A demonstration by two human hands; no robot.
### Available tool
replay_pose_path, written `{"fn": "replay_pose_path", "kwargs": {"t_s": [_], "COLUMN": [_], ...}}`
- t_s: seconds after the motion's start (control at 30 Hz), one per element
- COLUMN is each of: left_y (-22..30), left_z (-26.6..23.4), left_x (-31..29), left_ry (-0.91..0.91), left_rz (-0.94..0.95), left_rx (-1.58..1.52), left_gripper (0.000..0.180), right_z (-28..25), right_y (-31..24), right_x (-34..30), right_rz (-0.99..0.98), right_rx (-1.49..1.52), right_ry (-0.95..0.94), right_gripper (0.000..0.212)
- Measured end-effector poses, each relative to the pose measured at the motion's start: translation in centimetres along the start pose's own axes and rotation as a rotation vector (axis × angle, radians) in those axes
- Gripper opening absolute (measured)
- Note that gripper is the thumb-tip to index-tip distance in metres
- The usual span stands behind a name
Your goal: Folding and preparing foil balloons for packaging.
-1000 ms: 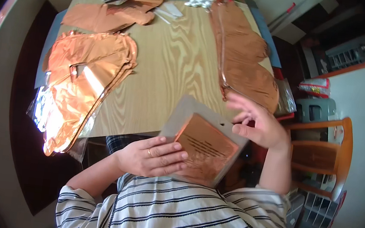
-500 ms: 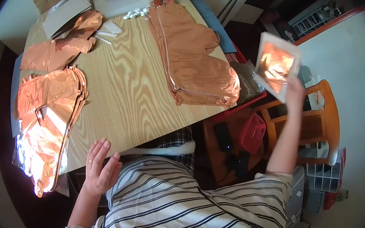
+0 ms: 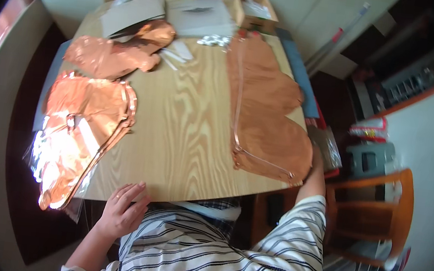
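My left hand rests at the table's near edge, its fingers stretched out and holding nothing. Reaching past the right edge of the table, my right hand is mostly hidden behind the corner of a flat stack of copper-coloured foil balloons, and its fingers do not show. That stack lies along the right side of the tabletop. Shinier copper foil balloons lie at the left, partly hanging over the near edge. Beyond them is another crumpled copper foil piece.
Toward the back of the wooden table are a whitish box, a clear plastic sheet, small silvery pieces, white strips and an open cardboard box. A wooden chair stands at the right.
My right hand has swung down and inward to the table's right edge; the framed copper foil packet it held is out of sight. The view has shifted, and my left hand stays at the edge.
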State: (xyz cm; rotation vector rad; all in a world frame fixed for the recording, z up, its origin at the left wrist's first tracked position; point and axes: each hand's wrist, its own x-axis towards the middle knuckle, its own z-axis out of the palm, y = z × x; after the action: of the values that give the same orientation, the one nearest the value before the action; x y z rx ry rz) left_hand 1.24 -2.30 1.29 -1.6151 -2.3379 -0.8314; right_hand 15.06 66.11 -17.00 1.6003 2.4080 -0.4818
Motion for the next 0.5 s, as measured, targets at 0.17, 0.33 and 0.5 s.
{"fn": "replay_pose_path", "kwargs": {"t_s": [0.17, 0.33, 0.5], "left_y": [0.0, -3.7, -7.2], "left_z": [-1.5, -5.9, -11.2], "left_x": [-0.2, -1.0, -7.8], "left_ry": [0.035, 0.121, -0.038], "left_rz": [-0.054, -0.315, -0.76], "left_rx": [0.105, 0.237, 0.437], "left_gripper": [0.04, 0.031, 0.059], "right_z": [-0.1, -0.8, -8.1], "right_y": [-1.0, 2.9, 0.1], "right_x": [0.4, 0.3, -7.4], "right_rz": [-0.022, -0.014, -0.421], "right_rx": [-0.005, 0.218, 0.072], "right_ry": [0.008, 0.113, 0.594], "right_gripper": [0.039, 0.038, 0.022]}}
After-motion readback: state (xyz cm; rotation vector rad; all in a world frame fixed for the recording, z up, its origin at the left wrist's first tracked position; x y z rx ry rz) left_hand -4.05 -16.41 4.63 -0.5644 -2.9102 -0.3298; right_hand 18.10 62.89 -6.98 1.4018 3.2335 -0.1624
